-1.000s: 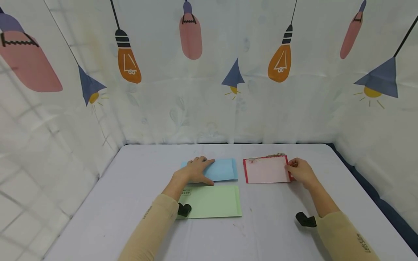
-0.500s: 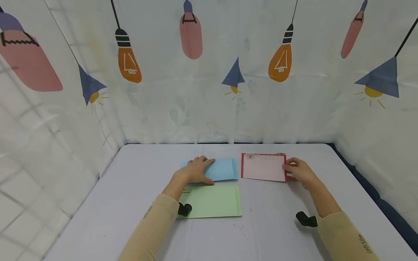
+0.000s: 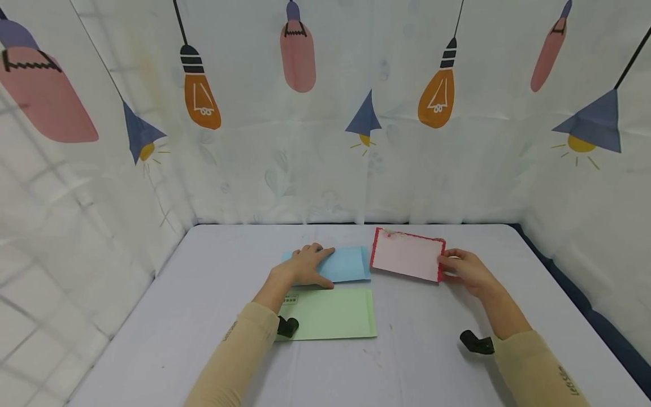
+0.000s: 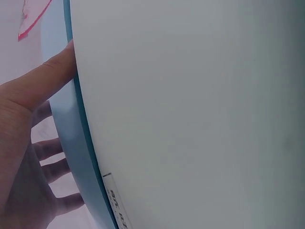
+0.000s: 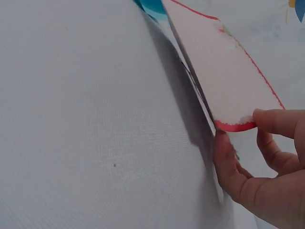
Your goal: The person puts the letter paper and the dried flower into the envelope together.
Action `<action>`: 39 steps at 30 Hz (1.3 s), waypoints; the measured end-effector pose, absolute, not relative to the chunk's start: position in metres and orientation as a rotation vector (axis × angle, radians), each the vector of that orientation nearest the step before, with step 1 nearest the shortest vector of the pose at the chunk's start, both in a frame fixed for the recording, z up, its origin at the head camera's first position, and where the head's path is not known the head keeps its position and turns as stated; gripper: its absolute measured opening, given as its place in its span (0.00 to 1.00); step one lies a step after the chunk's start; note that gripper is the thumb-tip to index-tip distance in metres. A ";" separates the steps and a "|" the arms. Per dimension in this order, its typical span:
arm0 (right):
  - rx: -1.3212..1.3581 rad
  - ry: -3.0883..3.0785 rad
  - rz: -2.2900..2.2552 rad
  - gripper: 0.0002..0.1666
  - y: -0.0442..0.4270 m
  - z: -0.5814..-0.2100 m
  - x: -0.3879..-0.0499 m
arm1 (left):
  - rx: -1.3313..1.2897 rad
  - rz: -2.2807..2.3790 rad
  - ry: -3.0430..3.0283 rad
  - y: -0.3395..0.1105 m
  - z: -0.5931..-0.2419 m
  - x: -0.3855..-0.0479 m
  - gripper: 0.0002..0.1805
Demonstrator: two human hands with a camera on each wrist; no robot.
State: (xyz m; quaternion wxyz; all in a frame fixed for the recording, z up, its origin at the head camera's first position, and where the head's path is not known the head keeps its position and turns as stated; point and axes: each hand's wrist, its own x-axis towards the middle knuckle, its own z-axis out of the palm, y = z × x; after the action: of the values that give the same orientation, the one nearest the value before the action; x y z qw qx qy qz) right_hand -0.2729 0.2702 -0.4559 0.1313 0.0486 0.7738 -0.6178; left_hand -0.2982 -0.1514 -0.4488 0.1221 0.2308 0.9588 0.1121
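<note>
My right hand (image 3: 467,272) pinches the right end of a pale pink, red-edged card (image 3: 406,253). Its left end is tilted up off the table, close to the blue piece. In the right wrist view, the thumb lies on the face of the pink card (image 5: 224,71) and fingers are behind it. My left hand (image 3: 304,267) rests spread across a light blue envelope-like paper (image 3: 351,264), covering its left part. The left wrist view shows the thumb at the near edge of the blue paper (image 4: 71,114) and the other fingers at the far edge.
A light green envelope-like paper (image 3: 330,316) with a small printed box lies in front of the blue one, partly under my left sleeve. A white cloth covers the table (image 3: 407,350). Behind it hangs a white curtain (image 3: 325,169) printed with lamps.
My right hand has shifted slightly left with the pink card. The card's left end has risen and swung toward the blue paper. My left hand has stayed in place.
</note>
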 end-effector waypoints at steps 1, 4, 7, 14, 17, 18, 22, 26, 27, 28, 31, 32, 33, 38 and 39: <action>0.146 2.233 -1.811 0.27 0.270 -0.457 -0.273 | 0.674 0.323 2.799 -0.151 -0.449 -0.298 0.55; 0.167 2.219 -1.844 0.28 0.269 -0.460 -0.275 | 0.677 0.316 2.801 -0.152 -0.450 -0.299 0.55; 0.173 2.234 -1.859 0.27 0.268 -0.462 -0.276 | 0.677 0.313 2.799 -0.151 -0.451 -0.300 0.55; 0.164 2.294 -1.846 0.31 0.266 -0.463 -0.276 | 0.681 0.307 2.793 -0.151 -0.450 -0.300 0.55; 0.154 2.329 -1.831 0.38 0.266 -0.462 -0.275 | 0.682 0.303 2.796 -0.151 -0.450 -0.300 0.55; 0.154 2.341 -1.822 0.40 0.266 -0.461 -0.275 | 0.683 0.305 2.797 -0.151 -0.450 -0.300 0.55; 0.194 2.369 -1.804 0.41 0.267 -0.457 -0.272 | 0.686 0.316 2.797 -0.151 -0.450 -0.299 0.55; 0.206 2.386 -1.807 0.37 0.270 -0.455 -0.271 | 0.690 0.311 2.797 -0.151 -0.450 -0.300 0.55; 0.201 2.390 -1.813 0.36 0.271 -0.455 -0.271 | 0.690 0.309 2.797 -0.151 -0.450 -0.300 0.55; 0.192 2.393 -1.820 0.36 0.272 -0.455 -0.270 | 0.690 0.306 2.798 -0.151 -0.450 -0.301 0.55; 0.174 2.393 -1.862 0.34 0.273 -0.456 -0.271 | 0.688 0.307 2.799 -0.152 -0.451 -0.301 0.55; 0.160 2.395 -1.875 0.34 0.273 -0.456 -0.271 | 0.687 0.307 2.800 -0.152 -0.451 -0.301 0.55; 0.140 2.394 -1.889 0.34 0.273 -0.456 -0.271 | 0.686 0.307 2.801 -0.152 -0.451 -0.301 0.55; 0.055 2.373 -1.940 0.32 0.267 -0.456 -0.273 | 0.690 0.307 2.804 -0.152 -0.451 -0.301 0.56; 0.043 2.369 -1.943 0.32 0.265 -0.457 -0.274 | 0.692 0.307 2.805 -0.152 -0.451 -0.301 0.56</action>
State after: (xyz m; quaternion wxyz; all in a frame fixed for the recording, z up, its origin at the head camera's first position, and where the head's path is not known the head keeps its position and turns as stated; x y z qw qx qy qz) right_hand -0.2735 0.2653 -0.4565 0.0388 0.0139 0.7726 -0.6335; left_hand -0.3010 -0.1521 -0.4512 0.1179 0.2364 0.9587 0.1050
